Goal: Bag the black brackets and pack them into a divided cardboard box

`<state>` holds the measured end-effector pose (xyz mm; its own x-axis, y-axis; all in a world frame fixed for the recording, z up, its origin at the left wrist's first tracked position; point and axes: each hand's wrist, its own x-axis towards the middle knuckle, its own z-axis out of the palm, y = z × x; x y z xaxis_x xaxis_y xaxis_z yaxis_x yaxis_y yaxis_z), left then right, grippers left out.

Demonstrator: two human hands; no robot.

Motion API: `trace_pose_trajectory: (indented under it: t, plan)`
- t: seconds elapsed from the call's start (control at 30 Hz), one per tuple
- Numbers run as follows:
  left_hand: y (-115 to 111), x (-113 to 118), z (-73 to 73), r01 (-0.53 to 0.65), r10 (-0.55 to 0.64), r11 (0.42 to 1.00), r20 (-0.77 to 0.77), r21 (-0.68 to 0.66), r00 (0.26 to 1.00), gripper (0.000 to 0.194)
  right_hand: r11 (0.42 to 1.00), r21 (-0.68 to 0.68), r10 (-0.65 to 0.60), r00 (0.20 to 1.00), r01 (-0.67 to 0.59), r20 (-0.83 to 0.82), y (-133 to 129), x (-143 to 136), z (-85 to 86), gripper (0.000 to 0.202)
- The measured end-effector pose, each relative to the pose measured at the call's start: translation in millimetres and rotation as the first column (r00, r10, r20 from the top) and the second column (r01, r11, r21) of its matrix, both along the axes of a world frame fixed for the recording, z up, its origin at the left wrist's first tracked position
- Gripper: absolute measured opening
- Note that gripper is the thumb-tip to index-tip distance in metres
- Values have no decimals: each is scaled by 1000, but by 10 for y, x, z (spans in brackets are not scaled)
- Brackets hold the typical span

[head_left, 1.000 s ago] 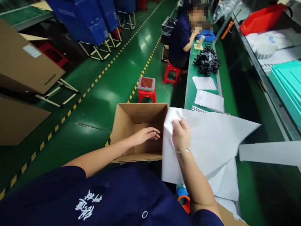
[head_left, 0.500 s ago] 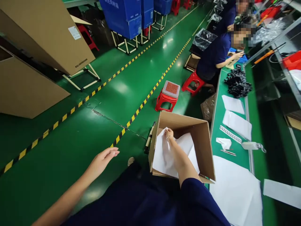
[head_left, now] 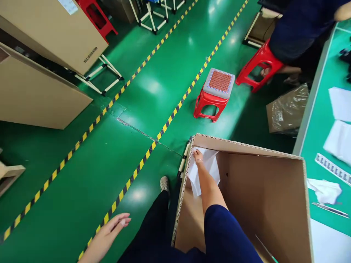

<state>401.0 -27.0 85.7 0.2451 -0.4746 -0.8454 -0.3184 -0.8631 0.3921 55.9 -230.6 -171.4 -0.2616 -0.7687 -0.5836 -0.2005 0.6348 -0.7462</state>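
My right hand (head_left: 197,156) reaches down inside a large open cardboard box (head_left: 265,193), near its far left corner. Its fingers are closed on the edge of a white sheet (head_left: 211,164), which looks like paper or thin foam. The sheet hangs creased against the box's inner walls. Over the green floor to the left of the box, my left hand (head_left: 113,226) is held in the air with its fingers stretched out, holding nothing.
A red stool (head_left: 211,104) with a padded top stands beyond the box. To the right runs a green workbench (head_left: 326,142) bearing a white cloth (head_left: 326,190), tweezers (head_left: 330,210) and white sheets. A seated co-worker (head_left: 296,29) is at the upper right. Big cartons (head_left: 52,33) stand at left.
My view has dipped and come closer to the box. The white sheet has gone deeper into it with my right hand, baring the box's inside. My left hand has shifted lower in view.
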Motion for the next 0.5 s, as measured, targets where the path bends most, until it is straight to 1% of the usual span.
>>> trace_pose_trajectory:
  t: [0.03, 0.1, 0.2, 0.3, 0.37, 0.43, 0.5]
  plan:
    - [-24, -57, 12, 6, -6, 1000, -5, 0, 1000, 75, 999, 35, 22, 1000, -22, -15, 34, -10, -18, 30]
    - [-76, -142, 37, 15, -16, 1000, -13, -3, 1000, 74, 995, 93, 52, 996, -46, -68, 150, -106, 1, 30]
    - [-157, -215, 53, 21, -21, 1000, -16, -8, 1000, 74, 987, 157, 50, 978, -18, -204, 436, -421, 128, 29]
    - [-240, -270, 40, 57, -57, 998, -12, -12, 998, 73, 977, 201, -1, 933, 78, -359, 751, -827, 278, 33]
    - [-285, -310, 29, 100, -100, 995, -7, -17, 995, 70, 961, 222, -52, 896, 165, -442, 899, -1077, 344, 36]
    - [-308, -347, 24, 139, -139, 990, 0, -18, 990, 67, 938, 248, -97, 869, 243, -485, 972, -1278, 372, 34]
    - [-306, -371, 26, 164, -164, 986, 2, -10, 986, 66, 922, 270, -123, 869, 279, -479, 985, -1416, 372, 30]
